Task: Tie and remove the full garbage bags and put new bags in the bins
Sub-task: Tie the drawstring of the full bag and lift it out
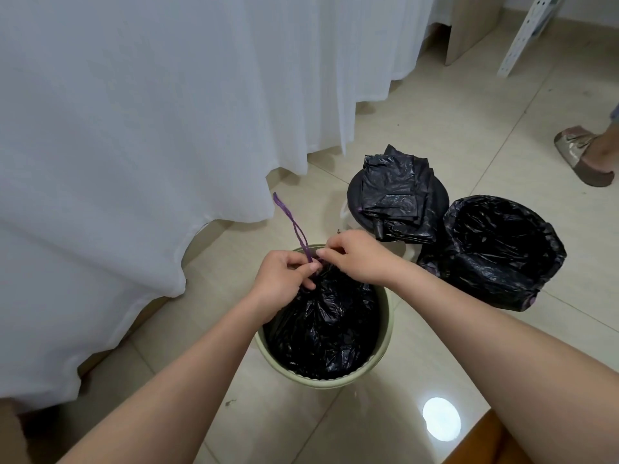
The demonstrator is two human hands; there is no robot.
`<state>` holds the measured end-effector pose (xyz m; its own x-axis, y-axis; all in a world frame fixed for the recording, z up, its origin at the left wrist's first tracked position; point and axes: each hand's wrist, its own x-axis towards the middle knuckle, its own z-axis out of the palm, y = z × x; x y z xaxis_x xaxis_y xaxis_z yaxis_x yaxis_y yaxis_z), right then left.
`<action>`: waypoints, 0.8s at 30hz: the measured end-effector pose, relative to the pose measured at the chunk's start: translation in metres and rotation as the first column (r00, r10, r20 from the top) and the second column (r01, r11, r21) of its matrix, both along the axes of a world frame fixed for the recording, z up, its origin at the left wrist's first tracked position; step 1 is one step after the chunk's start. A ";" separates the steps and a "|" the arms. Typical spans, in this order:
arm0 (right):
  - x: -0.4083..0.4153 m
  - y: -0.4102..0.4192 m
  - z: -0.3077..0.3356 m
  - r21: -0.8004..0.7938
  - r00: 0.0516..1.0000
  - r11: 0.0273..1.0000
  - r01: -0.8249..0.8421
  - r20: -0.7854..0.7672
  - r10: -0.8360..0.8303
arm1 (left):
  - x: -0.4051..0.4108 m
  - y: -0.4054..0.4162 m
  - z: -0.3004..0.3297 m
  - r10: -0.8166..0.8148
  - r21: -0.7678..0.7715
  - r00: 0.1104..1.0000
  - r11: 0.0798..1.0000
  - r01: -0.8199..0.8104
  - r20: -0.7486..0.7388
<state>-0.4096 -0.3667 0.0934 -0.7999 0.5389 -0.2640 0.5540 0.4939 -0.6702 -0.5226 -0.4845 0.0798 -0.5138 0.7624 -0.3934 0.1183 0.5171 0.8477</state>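
A green bin (382,343) stands on the tiled floor (435,135), and everything else is placed from it. Inside it sits a full black garbage bag (325,326), its mouth gathered into a bunch at the far rim of the bin. The left hand (281,283) is clenched on the gathered neck of the bag and on the purple drawstring (294,226), whose loop sticks up and away beyond the bin's far edge. The right hand (358,256) pinches the drawstring just beside the left hand (their fingertips nearly touch over the knot area). Beyond the bin, to its far right, folded new bags (395,195) lie on a dark round lid (438,199). Right of the bin, close by, stands a second bin lined with an open black bag (495,249). Left of the bin hangs a white cloth (134,128). Far off to the right a sandalled foot (582,155) rests on the floor.
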 end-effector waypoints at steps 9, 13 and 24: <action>0.003 -0.004 -0.004 0.018 0.999 0.999 -0.035 -0.024 0.036 | 0.001 -0.001 -0.003 0.226 -0.007 0.931 0.972 -0.234 0.287; -0.002 -0.022 -0.008 -0.273 0.973 0.960 0.057 -0.201 -0.115 | 0.004 -0.002 -0.002 0.257 -0.007 0.917 0.964 -0.268 0.306; -0.006 -0.025 -0.009 -0.234 0.968 0.951 0.201 -0.100 -0.229 | 0.009 -0.008 0.009 0.211 0.017 0.977 0.977 -0.212 0.015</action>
<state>-0.4158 -0.3922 0.0845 -0.7056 0.6413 -0.3015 0.5357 0.2044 -0.8193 -0.5140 -0.4924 0.0887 -0.6590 0.6442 -0.3882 -0.0035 0.5135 0.8581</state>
